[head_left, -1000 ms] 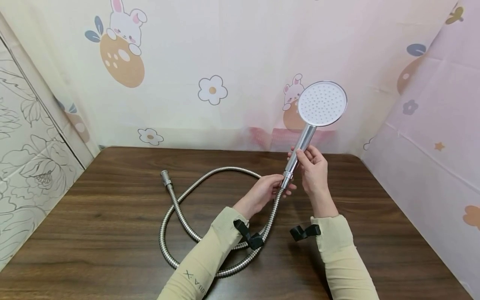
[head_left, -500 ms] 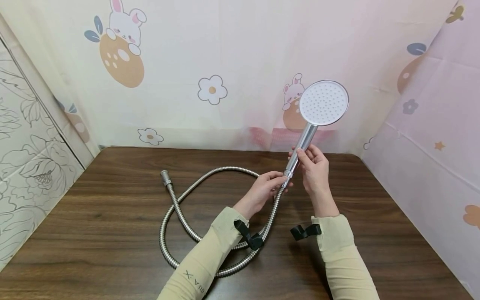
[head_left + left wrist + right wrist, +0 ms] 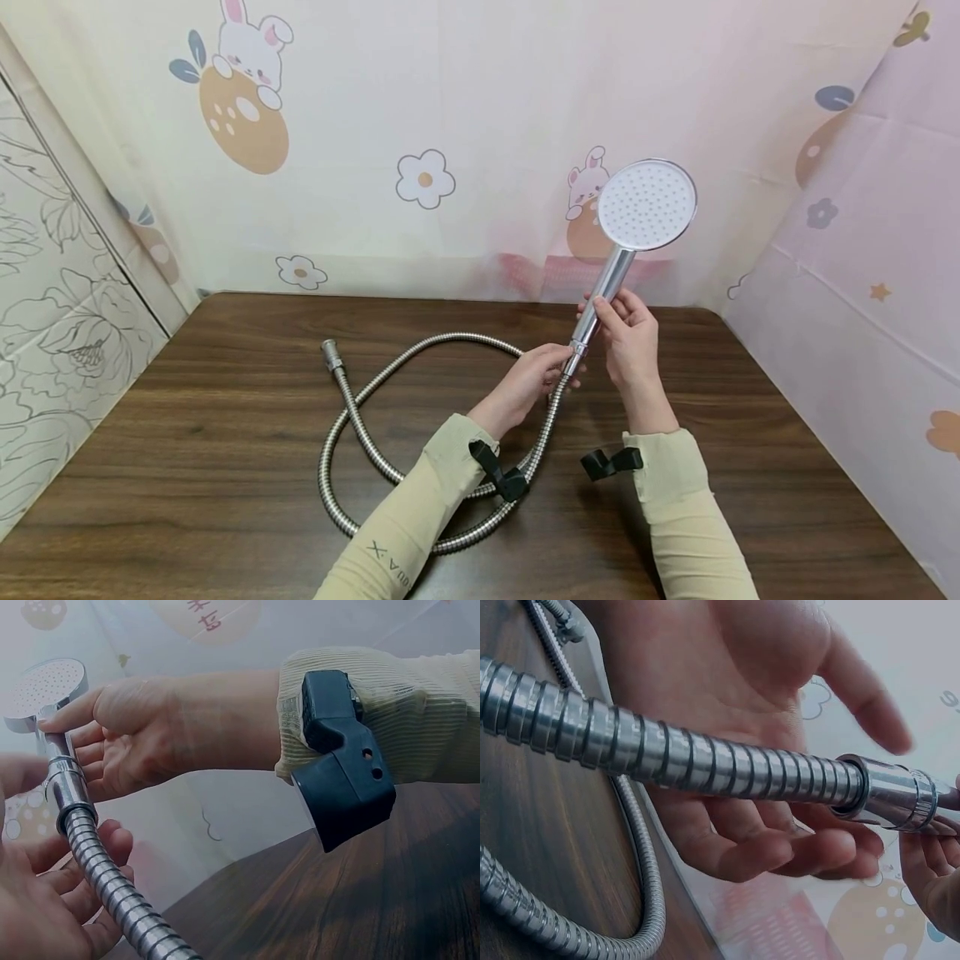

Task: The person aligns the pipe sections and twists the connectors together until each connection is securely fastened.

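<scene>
A chrome shower head (image 3: 647,206) with a white round face is held up, tilted to the right. My right hand (image 3: 630,340) grips its handle (image 3: 609,279), thumb along the front and fingers behind. My left hand (image 3: 528,383) is at the metal connector (image 3: 67,793) where the shower hose (image 3: 550,421) meets the handle, thumb on one side and curled fingers on the other. In the right wrist view the left thumb lies close along the connector; its exact contact is hard to tell. The connector sits against the handle's end.
The hose loops over the brown wooden table (image 3: 187,467), crossing itself. Its free end nut (image 3: 331,353) lies at the left. A printed curtain (image 3: 480,125) hangs behind the table. Black wrist mounts (image 3: 611,463) sit on both sleeves.
My left thumb and fingers have shifted back and forth slightly around the connector. The shower head has moved only a little, and the right hand keeps its grip on the handle.
</scene>
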Available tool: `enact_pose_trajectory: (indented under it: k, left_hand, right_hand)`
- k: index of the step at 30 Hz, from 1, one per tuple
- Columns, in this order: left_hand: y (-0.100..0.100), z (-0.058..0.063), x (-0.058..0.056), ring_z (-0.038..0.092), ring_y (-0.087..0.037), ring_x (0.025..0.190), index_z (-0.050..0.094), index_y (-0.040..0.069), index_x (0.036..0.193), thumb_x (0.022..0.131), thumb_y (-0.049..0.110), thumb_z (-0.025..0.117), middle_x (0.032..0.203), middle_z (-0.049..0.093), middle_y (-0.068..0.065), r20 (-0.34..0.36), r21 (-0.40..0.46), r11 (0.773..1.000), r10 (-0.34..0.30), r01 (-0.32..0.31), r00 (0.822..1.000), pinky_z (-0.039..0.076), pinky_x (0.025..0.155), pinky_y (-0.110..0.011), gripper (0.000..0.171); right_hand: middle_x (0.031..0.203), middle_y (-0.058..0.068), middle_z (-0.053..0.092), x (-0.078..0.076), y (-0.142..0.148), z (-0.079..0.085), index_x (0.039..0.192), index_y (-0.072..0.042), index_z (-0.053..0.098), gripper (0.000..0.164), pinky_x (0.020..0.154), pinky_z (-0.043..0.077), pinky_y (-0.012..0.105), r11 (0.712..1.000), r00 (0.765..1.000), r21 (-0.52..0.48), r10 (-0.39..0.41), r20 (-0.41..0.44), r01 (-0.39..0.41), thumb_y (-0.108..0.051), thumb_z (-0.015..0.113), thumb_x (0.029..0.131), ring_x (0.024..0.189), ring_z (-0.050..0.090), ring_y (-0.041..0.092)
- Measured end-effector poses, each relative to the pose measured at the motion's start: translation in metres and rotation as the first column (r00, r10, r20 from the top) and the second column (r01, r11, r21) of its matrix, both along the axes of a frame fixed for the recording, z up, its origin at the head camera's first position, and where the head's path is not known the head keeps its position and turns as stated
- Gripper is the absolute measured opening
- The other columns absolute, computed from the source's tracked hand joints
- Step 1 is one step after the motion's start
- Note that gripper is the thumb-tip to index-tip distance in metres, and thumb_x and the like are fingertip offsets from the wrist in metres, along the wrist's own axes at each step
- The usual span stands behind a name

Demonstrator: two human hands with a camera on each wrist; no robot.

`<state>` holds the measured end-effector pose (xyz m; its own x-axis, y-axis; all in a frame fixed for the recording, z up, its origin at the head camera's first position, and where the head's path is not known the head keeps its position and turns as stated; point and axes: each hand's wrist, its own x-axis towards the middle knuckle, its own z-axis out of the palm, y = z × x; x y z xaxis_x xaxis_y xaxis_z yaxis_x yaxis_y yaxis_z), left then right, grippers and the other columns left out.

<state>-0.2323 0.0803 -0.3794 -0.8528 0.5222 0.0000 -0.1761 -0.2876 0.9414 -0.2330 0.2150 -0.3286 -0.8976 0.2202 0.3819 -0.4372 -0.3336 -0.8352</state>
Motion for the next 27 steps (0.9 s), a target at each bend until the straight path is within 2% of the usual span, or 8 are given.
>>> enact_pose_trajectory:
  k: [3,10,13,20,27]
  left_hand:
    - [0.0,0.0001,0.0005,0.061,-0.011,0.072,0.057,-0.002,0.111,0.093,0.021,0.045,0.098,0.066,-0.014,0.0,0.012,1.0,-0.026,0.026,1.0,0.046,0.066,-0.025,0.031]
    - [0.0007,-0.0027,-0.0016,0.06,-0.01,0.069,0.059,-0.004,0.106,0.092,0.018,0.047,0.08,0.065,0.0,-0.029,0.032,0.999,-0.015,0.016,0.999,0.044,0.064,-0.025,0.029]
    - [0.0007,-0.0026,-0.0023,0.06,-0.01,0.069,0.059,-0.002,0.106,0.092,0.019,0.05,0.079,0.065,0.001,-0.026,0.024,1.0,0.001,0.0,1.0,0.045,0.066,-0.024,0.027]
    - [0.001,-0.0008,-0.0028,0.059,-0.009,0.072,0.057,0.0,0.106,0.089,0.016,0.057,0.085,0.065,-0.004,-0.028,0.019,0.999,0.041,-0.04,0.999,0.044,0.065,-0.022,0.023]
    - [0.0013,-0.0001,0.0003,0.055,-0.012,0.07,0.054,0.005,0.101,0.086,0.01,0.06,0.079,0.059,0.002,-0.034,0.012,0.996,0.087,-0.087,0.996,0.043,0.061,-0.02,0.017]
  right_hand:
    - [0.089,0.01,0.066,0.0,0.0004,-0.0001,0.109,0.006,0.053,0.024,0.066,0.052,0.024,1.0,1.0,-0.001,0.001,-0.001,-0.001,-0.003,0.056,0.087,0.074,0.066,0.016]
    - [0.089,0.01,0.066,-0.0001,0.0007,-0.0004,0.11,0.007,0.052,0.025,0.065,0.052,0.024,1.0,1.0,0.009,-0.001,-0.002,0.001,-0.003,0.057,0.087,0.074,0.066,0.016]
    - [0.089,0.01,0.066,-0.0006,0.0012,-0.0006,0.11,0.007,0.052,0.025,0.066,0.052,0.024,1.0,1.0,0.011,-0.006,-0.002,0.006,-0.003,0.057,0.087,0.074,0.066,0.016]
    - [0.09,0.011,0.066,-0.0018,0.0016,-0.0005,0.11,0.004,0.054,0.025,0.067,0.053,0.025,1.0,1.0,0.007,-0.001,0.003,0.001,-0.003,0.057,0.087,0.075,0.066,0.016]
    - [0.089,0.008,0.066,-0.0011,-0.0008,-0.0017,0.109,0.003,0.053,0.023,0.067,0.053,0.025,1.0,1.0,0.019,0.01,0.006,-0.01,-0.002,0.056,0.088,0.075,0.066,0.015]
